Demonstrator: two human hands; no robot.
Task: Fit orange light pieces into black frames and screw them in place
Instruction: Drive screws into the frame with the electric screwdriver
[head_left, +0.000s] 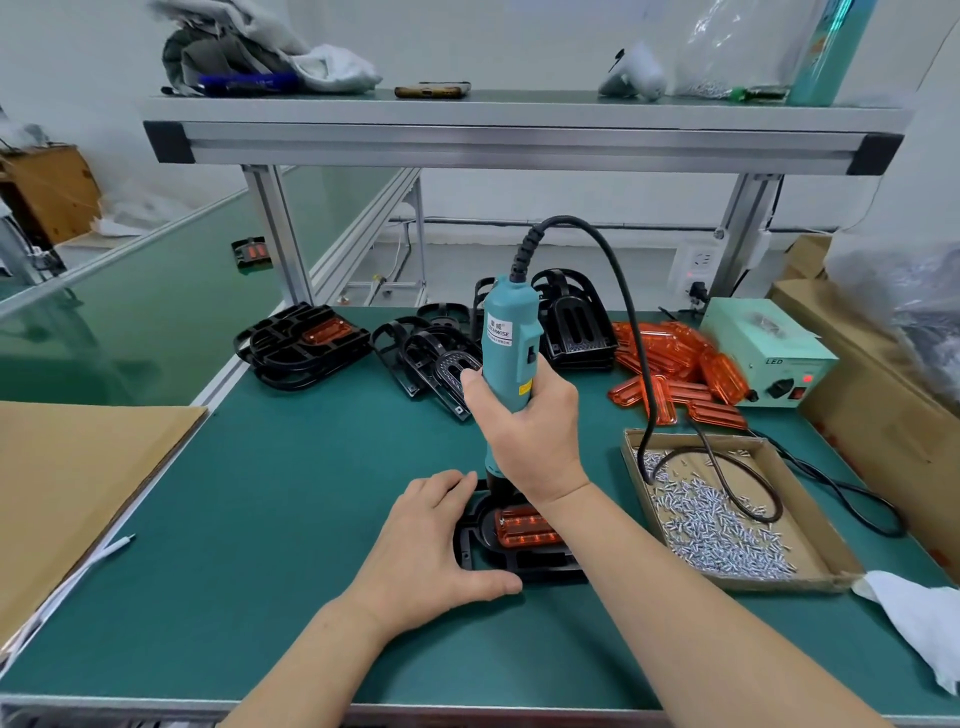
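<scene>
Dark green worktop (291, 493) bearing glossy black frames (431, 353), translucent orange light pieces (670, 364) with ribbed striping, silver screws (717, 525) in a brown cardboard tray (810, 519), a teal screwdriver (506, 338) with black cord (571, 221), and a pale green power box (769, 353).

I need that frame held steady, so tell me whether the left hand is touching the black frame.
Touching. The head view shows the left hand lying over the black frame's left end, thumb against its near edge.
</scene>
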